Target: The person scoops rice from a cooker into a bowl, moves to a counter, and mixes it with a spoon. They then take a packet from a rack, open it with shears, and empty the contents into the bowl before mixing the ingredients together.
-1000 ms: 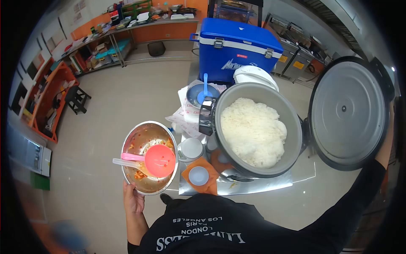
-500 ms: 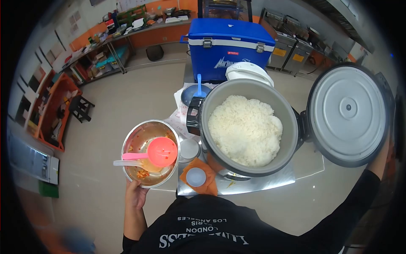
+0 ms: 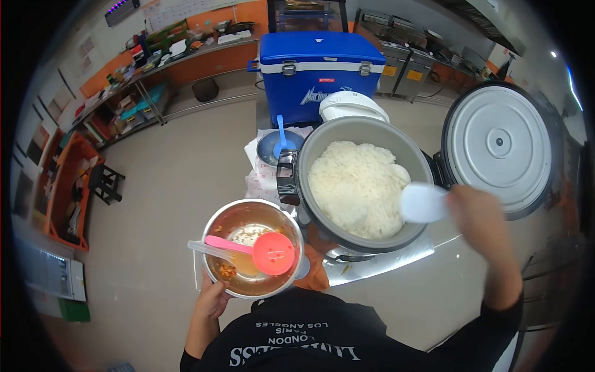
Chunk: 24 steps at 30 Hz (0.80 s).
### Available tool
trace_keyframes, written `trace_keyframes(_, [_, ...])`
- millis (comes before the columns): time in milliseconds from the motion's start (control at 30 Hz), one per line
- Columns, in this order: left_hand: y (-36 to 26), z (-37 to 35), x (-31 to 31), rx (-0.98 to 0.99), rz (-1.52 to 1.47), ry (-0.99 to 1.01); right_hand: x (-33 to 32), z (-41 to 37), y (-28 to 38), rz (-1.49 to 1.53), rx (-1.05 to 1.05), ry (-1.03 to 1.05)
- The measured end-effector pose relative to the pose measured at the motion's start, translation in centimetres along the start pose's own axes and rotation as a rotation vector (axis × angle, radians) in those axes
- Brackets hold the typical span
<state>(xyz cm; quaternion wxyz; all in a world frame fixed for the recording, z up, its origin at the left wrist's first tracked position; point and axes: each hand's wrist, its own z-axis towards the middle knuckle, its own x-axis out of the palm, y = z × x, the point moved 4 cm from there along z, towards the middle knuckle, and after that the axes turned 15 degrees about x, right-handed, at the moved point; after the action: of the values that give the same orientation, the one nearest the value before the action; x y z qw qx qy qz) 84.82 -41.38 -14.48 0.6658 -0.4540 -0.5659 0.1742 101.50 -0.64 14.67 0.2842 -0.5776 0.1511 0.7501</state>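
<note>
My left hand [image 3: 214, 299] grips the rim of a steel bowl [image 3: 291, 226]. Inside the bowl lie a pink ladle [image 3: 273, 253], a clear plastic spoon [image 3: 209, 249] and some orange-red food scraps [image 3: 227, 271]. In my right hand [image 3: 477, 217], blurred by motion, is a white rice paddle [image 3: 424, 203], its blade over the right edge of the cooked rice [image 3: 356, 186]. The rice fills much of a large grey rice cooker pot [image 3: 322, 133]. Hinged at its right, the cooker lid [image 3: 499, 142] stands open.
Behind the cooker stands a blue cooler box [image 3: 319, 68]. A small bowl [image 3: 266, 149] with a blue spoon [image 3: 281, 130] is left of the cooker. An orange cloth [image 3: 318, 273] lies on the metal table [image 3: 387, 259]. A black stool [image 3: 106, 183] stands on the floor at left.
My right hand has left the lid's edge and now holds a rice paddle over the pot. The steel bowl in my left hand has moved right and nearer to me.
</note>
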Motion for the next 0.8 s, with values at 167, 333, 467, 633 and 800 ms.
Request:
trace_keyframes(167, [1.1, 0.6, 1.0, -0.107, 0.069, 0.086, 10.9, 2.6, 2.4, -0.141, -0.123, 0.119])
trace_keyframes(333, [1.3, 1.2, 0.3, -0.161, 0.074, 0.07, 14.6, 4.3, 4.8, -0.053, -0.267, 0.185])
trace_keyframes(467, [0.6, 1.4, 0.8, -0.149, 0.059, 0.074, 15.3, 5.4, 6.6, -0.017, -0.312, 0.218])
trace_keyframes(633, [0.5, 1.3, 0.8, -0.153, 0.065, 0.045, 15.6, 6.2, 7.7, -0.019, -0.412, 0.272])
trace_keyframes(800, [0.4, 1.3, 0.9, -0.15, 0.053, 0.047, 14.5, 6.9, 6.9, -0.013, -0.4, 0.345])
